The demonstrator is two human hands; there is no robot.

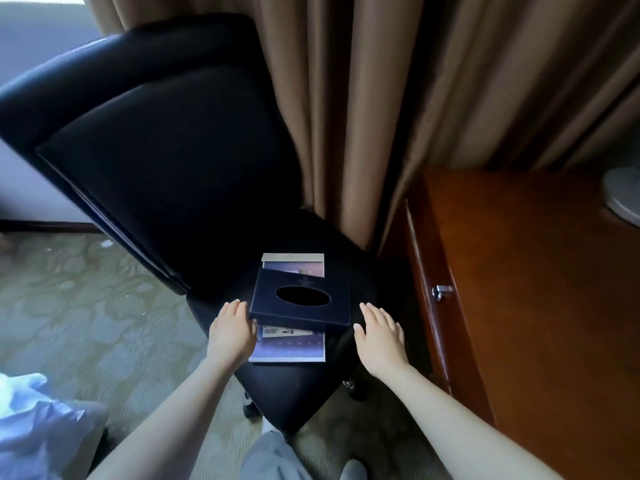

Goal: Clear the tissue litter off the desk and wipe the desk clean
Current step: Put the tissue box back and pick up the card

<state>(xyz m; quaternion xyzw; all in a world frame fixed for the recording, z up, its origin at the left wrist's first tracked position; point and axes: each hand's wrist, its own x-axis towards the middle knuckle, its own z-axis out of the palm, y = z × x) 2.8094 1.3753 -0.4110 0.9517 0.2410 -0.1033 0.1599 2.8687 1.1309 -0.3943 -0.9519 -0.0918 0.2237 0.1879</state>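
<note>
A dark blue tissue box [301,304] with an oval opening lies on a purple booklet [289,348] on the seat of a black chair [166,157]. My left hand [232,332] has straight fingers and touches the box's left edge. To the right of the box, my right hand [379,332] is held flat with straight fingers, a small gap away from it. The brown wooden desk [540,271] stands at the right. No tissue litter shows on the visible part of the desk.
A grey round base [623,195] sits on the desk's far right edge. Beige curtains [398,98] hang behind chair and desk. The desk front has a metal knob [440,292]. White cloth [38,417] lies at the bottom left on patterned carpet.
</note>
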